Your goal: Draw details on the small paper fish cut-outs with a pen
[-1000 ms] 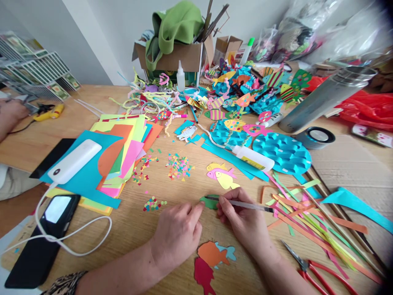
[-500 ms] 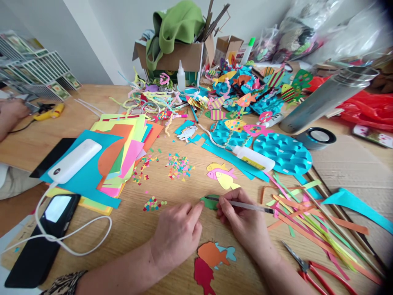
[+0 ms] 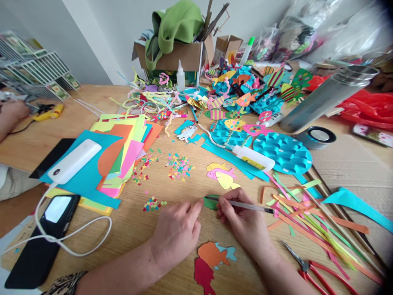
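- Nearest: a red paper fish [image 3: 204, 272] touches an orange paper fish [image 3: 211, 253], which overlaps a light-blue paper fish [image 3: 231, 252]. Red-handled scissors [image 3: 303, 265] lie to the right.
- Left hand [image 3: 178, 227]: palm down, index finger extended, its tip at the left end of the green paper cutout [image 3: 211, 203]. Whether the curled fingers hold anything cannot be told.
- Right hand [image 3: 244, 217]: thumb and fingers pinch a clear-barrelled pen [image 3: 247, 205], tip at the cutout's left end.
- Workpiece location: the cutout lies flat on the wooden tabletop [image 3: 129, 223], between both hands; its right end is hidden by the right hand.
- Handling (judged): very light, thin, moderately stiff; liable to slide, crease or tear. Hold down with a fingertip near the edge, clear of the pen tip; lift by opposite edges.
- Beyond: paper dots [image 3: 153, 203] at left; a pale-yellow paper fish [image 3: 226, 180] overlapping a pink paper fish [image 3: 216, 174] ahead.
- Farther: a white glue bottle [image 3: 254, 158] on its side.
- Rear: a cardboard box [image 3: 188, 55].
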`<action>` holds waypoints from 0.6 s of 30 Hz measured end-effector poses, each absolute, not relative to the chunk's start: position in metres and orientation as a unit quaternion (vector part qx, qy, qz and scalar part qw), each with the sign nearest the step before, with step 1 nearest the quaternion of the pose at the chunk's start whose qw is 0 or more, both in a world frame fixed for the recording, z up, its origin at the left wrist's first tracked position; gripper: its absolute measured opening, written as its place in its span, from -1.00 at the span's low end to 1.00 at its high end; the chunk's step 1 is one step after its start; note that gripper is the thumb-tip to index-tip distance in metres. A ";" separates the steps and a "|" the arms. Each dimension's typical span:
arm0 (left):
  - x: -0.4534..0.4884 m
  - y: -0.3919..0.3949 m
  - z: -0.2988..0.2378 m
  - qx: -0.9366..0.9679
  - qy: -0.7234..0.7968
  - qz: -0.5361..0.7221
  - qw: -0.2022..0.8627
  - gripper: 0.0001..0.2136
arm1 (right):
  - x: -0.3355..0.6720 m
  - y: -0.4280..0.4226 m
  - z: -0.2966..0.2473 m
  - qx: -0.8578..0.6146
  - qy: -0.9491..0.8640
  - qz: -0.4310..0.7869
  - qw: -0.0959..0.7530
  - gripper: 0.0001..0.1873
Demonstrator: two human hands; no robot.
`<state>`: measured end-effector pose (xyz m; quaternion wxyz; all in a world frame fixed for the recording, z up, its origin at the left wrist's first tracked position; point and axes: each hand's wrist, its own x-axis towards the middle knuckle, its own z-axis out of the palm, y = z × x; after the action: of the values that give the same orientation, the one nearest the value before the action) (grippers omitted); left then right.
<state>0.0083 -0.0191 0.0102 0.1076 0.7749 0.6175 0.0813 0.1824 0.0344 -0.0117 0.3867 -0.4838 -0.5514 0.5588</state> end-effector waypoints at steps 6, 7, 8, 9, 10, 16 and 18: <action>0.009 -0.019 0.010 0.774 0.619 0.073 0.111 -0.53 | 0.182 0.033 -0.009 -0.489 -0.535 0.567 0.391 -0.69; 0.009 -0.019 0.010 0.774 0.619 0.073 0.112 -0.54 | 0.182 0.033 -0.009 -0.490 -0.530 0.569 0.394 -0.69; 0.009 -0.019 0.010 0.773 0.620 0.073 0.112 -0.54 | 0.182 0.033 -0.008 -0.491 -0.528 0.570 0.395 -0.69; 0.009 -0.019 0.010 0.773 0.619 0.073 0.113 -0.54 | 0.182 0.033 -0.008 -0.489 -0.529 0.570 0.394 -0.69; 0.009 -0.019 0.011 0.774 0.619 0.073 0.114 -0.54 | 0.182 0.033 -0.008 -0.487 -0.534 0.569 0.392 -0.69; 0.010 -0.018 0.012 0.775 0.618 0.072 0.115 -0.54 | 0.183 0.034 -0.013 -0.487 -0.546 0.562 0.385 -0.70; 0.010 -0.018 0.012 0.775 0.617 0.071 0.114 -0.54 | 0.182 0.034 -0.013 -0.485 -0.548 0.562 0.386 -0.70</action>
<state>0.0096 -0.0177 0.0120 0.1141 0.7752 0.6172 0.0714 0.1824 0.0338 -0.0132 0.3858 -0.4847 -0.5477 0.5624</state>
